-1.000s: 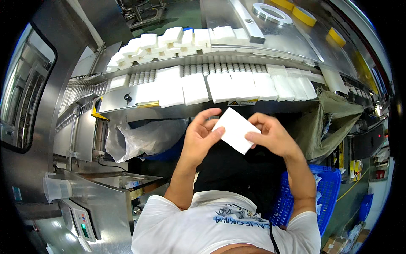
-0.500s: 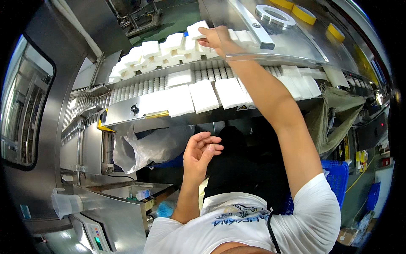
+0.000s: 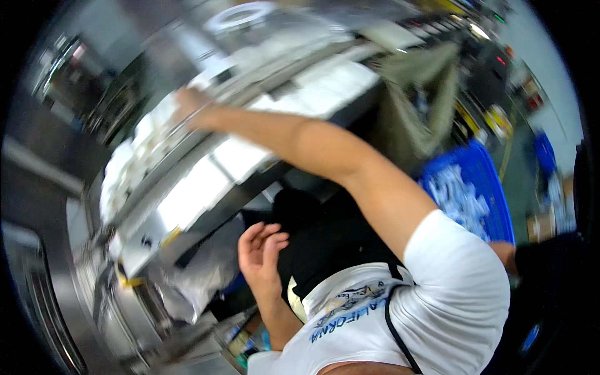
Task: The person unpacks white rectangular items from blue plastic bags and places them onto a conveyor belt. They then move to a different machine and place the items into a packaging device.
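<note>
Evidently a one-armed reach: left hand [image 3: 259, 253] short of the steel ledge [image 3: 134, 250], right hand [image 3: 190, 107] beyond it.
Nearest, the left hand has its fingers loosely curled and parted, nothing seen in them, presumably held low to leave the reach unobstructed. A blue basket [image 3: 498, 187] of pale packets [image 3: 459, 200] stands to the right of the ledge, probably sited for easy access from the side. White pads [image 3: 240, 157] lie flat in a row on the ledge, apparently spread for single handling. Past the ledge, the right hand is at the pile of similar pads [image 3: 134, 150], likely heaped there as reachable stock; blur prevents telling whether its fingers grip one.
</note>
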Demonstrator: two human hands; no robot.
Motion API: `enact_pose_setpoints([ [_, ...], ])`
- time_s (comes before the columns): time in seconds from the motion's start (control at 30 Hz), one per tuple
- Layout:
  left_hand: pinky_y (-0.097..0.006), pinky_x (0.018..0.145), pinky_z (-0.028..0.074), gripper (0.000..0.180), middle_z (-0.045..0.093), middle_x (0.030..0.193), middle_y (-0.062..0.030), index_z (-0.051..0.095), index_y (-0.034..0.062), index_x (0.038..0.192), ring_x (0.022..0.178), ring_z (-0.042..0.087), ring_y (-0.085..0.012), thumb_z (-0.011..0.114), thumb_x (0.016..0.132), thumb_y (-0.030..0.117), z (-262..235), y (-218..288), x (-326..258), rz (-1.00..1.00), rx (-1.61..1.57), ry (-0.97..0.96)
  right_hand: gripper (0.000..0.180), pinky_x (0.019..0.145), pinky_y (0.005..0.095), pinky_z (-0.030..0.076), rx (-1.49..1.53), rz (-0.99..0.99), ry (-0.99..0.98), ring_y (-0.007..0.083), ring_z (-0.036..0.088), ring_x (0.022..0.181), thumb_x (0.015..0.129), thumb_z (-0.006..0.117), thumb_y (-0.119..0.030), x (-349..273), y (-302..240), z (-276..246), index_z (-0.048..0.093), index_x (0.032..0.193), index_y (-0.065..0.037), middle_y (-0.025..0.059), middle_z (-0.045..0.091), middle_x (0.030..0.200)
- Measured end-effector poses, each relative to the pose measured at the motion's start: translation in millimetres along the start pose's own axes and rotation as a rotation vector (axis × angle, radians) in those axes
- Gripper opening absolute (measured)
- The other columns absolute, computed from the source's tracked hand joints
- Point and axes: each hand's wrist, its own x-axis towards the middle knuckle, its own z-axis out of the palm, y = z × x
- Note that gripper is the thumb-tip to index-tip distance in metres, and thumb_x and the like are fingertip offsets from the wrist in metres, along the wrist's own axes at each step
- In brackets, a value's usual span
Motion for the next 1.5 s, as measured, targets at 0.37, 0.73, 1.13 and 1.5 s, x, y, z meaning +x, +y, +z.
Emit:
enact_pose_setpoints([
  [0.37,-0.030,0.091,0.055,0.033,0.070,0.118,-0.0154,0.056,-0.0008,0.131,0.101,0.070,-0.0185,0.067,0.100,0.002,50,-61,-15,-0.331,0.100,-0.523,0.023,0.077,0.0345,0.058,0.329,-0.013,-0.133,0.0207,0.075,0.085,0.095,0.072,-0.019,-328,42,-224,0.071,0.111,-0.002,0.0136,0.077,0.096],
  [0.73,-0.030,0.091,0.056,0.028,0.072,0.115,-0.0133,0.062,0.0007,0.127,0.101,0.070,-0.0174,0.067,0.103,0.014,97,-127,-25,-0.497,0.288,-0.797,0.019,0.078,0.0379,0.058,-0.537,0.803,0.802,0.0282,0.075,0.088,0.091,0.070,-0.008,-661,291,-376,0.071,0.108,-0.001,0.0174,0.076,0.095],
  [1.13,-0.031,0.090,0.056,0.028,0.072,0.115,-0.0120,0.062,0.0012,0.127,0.100,0.070,-0.0177,0.067,0.104,0.018,111,-150,-33,-0.566,0.376,-0.811,0.042,0.091,0.0496,0.056,-0.482,1.344,0.156,0.0418,0.069,0.111,0.089,0.069,-0.036,-653,380,-360,0.075,0.109,0.000,0.0244,0.073,0.113],
  [1.5,-0.031,0.090,0.056,0.026,0.072,0.116,-0.0126,0.062,0.0010,0.127,0.101,0.070,-0.0186,0.065,0.105,0.014,113,-169,-26,-0.610,0.419,-0.826,0.065,0.106,0.0440,0.050,-0.582,1.354,-0.551,0.0333,0.063,0.127,0.089,0.070,-0.050,-745,413,-335,0.069,0.130,0.001,0.0205,0.069,0.130],
])
